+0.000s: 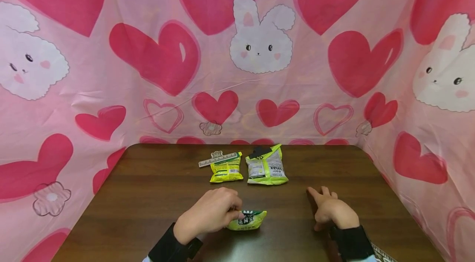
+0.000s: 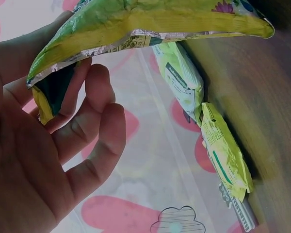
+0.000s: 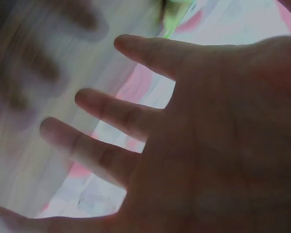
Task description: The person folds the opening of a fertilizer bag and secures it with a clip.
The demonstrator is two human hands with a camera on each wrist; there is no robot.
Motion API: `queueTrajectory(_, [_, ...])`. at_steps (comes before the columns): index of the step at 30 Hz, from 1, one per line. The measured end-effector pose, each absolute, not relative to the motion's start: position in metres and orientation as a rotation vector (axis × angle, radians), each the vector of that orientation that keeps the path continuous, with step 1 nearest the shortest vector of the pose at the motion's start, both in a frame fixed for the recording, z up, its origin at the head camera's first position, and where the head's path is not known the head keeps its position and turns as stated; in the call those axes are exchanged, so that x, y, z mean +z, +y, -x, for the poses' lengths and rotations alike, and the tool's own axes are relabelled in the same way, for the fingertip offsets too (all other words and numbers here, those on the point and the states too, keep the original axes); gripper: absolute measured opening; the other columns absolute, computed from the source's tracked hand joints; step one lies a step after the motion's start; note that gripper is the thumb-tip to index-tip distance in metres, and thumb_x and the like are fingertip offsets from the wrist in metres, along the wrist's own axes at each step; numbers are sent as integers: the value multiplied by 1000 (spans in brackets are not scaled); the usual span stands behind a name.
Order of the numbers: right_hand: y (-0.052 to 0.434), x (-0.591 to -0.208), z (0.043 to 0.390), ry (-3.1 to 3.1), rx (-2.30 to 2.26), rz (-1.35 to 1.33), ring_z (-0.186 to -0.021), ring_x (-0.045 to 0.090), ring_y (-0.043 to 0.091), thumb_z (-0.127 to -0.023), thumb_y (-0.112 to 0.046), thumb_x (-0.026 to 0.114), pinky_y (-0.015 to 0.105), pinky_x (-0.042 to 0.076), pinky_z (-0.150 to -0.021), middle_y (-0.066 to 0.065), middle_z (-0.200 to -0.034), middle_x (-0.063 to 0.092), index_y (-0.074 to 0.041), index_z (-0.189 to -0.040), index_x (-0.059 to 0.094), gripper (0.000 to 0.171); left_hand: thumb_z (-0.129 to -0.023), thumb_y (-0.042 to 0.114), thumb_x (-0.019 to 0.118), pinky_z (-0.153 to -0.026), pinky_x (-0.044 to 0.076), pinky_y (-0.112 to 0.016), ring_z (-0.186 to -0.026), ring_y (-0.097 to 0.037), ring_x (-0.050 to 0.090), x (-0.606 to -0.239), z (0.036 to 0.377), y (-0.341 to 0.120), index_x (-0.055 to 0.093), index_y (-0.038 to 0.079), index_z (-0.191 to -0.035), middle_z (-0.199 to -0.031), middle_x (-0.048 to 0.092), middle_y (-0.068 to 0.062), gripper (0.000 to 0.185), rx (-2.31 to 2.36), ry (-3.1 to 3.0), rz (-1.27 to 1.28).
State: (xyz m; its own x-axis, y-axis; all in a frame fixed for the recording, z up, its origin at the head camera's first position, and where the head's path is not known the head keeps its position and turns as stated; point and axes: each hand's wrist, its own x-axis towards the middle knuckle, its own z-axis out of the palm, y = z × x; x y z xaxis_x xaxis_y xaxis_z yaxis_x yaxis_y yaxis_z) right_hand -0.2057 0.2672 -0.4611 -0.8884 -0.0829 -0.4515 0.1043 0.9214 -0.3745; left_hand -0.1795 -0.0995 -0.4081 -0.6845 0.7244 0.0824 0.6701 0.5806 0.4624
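Head view, step: As I look down, my left hand [image 1: 208,214] pinches the near edge of a small green snack packet [image 1: 248,219], which lies on the table [image 1: 148,196] close to the front edge, a little left of the middle. I judge this the pick-up step, with the grip made and the packet not yet clear of the wood.
Head view, right hand: My right hand [image 1: 330,208] rests on the table near the front edge, right of the packet and apart from it, fingers loosely spread, holding nothing.
Head view, surroundings: Towards the back edge lie a yellow packet [image 1: 226,169] and, just beside it on the right, a green-and-white packet [image 1: 267,166]. A small ruler-like strip [image 1: 218,159] pokes out at the yellow one's far left corner. A pink cloth with hearts and rabbits [image 1: 259,39] walls in three sides.
Left wrist view: My fingers [image 2: 94,126] curl under the packet's crimped end [image 2: 136,29] with the thumb side hidden above it. The two other packets lie further along the table.
Right wrist view: Blurred, but my fingers [image 3: 116,111] are splayed wide, with nothing between them.
Next move: I judge it calls for a firm pinch on the slippery foil and a straight lift.
In the way: Nothing lies between my hands and the back packets.
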Motion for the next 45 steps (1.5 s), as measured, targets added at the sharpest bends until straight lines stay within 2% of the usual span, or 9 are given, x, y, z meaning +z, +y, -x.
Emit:
queueTrajectory(3, [285, -457, 203, 2595, -573, -54, -128, 31, 61, -62, 6, 95, 61, 49, -81, 41, -149, 22, 0, -160, 33, 117, -96, 24, 80, -57, 37, -22, -66, -1, 44, -408, 178, -100, 70, 24, -78, -73, 46, 16, 21, 720, 2689, -1192])
queueTrajectory(9, [302, -440, 194, 2497, -631, -164, -112, 48, 58, -70, 9, 85, 63, 51, -83, 49, -146, 19, 2, -158, 31, 104, -97, 24, 79, -57, 35, -21, -65, -1, 44, -409, 179, -101, 70, 24, -78, -72, 46, 16, 21, 723, 2681, -1180])
queueTrajectory(14, [307, -443, 196, 2449, -653, -160, -122, 41, 65, -71, 14, 81, 67, 48, -88, 55, -150, 12, 3, -157, 29, 102, -97, 23, 79, -57, 35, -22, -65, -1, 44, -409, 180, -102, 72, 23, -80, -72, 46, 15, 18, 722, 2675, -1176])
queueTrajectory(19, [312, -443, 192, 2444, -717, -147, -97, 57, 48, -71, 14, 79, 50, 52, -75, 44, -136, 44, 3, -157, 29, 100, -96, 23, 80, -57, 37, -22, -66, -1, 45, -409, 179, -102, 72, 23, -80, -73, 47, 16, 18, 716, 2678, -1180])
queueTrajectory(21, [317, -444, 190, 2430, -755, -144, -88, 55, 38, -71, 14, 79, 43, 51, -68, 38, -134, 48, 3, -158, 27, 102, -96, 23, 80, -57, 37, -22, -67, -1, 45, -409, 178, -102, 72, 23, -80, -73, 47, 16, 18, 715, 2678, -1186])
queueTrajectory(29, [332, -447, 182, 2406, -775, -136, -111, 49, 49, -66, 14, 82, 52, 54, -81, 50, -149, 29, 4, -159, 21, 112, -96, 23, 80, -58, 36, -22, -66, -1, 44, -408, 179, -101, 71, 23, -79, -73, 46, 16, 19, 704, 2692, -1210])
queueTrajectory(35, [332, -451, 179, 2389, -787, -191, -94, 54, 47, -66, 18, 74, 39, 53, -63, 55, -145, 21, -1, -160, 20, 110, -96, 24, 80, -58, 37, -22, -68, -1, 45, -410, 179, -99, 71, 24, -79, -74, 46, 16, 19, 704, 2688, -1214])
queueTrajectory(42, [329, -452, 185, 2423, -732, -158, -94, 50, 47, -65, 20, 75, 36, 49, -61, 45, -127, 42, -2, -157, 26, 106, -97, 25, 80, -59, 37, -22, -68, -1, 45, -411, 179, -100, 69, 25, -78, -73, 46, 16, 21, 686, 2710, -1213])
queueTrajectory(45, [326, -452, 187, 2431, -732, -151, -86, 54, 41, -67, 21, 73, 34, 48, -60, 38, -119, 47, -1, -156, 27, 102, -97, 24, 80, -58, 36, -22, -68, -1, 45, -410, 179, -100, 69, 25, -78, -73, 46, 16, 21, 689, 2708, -1212])
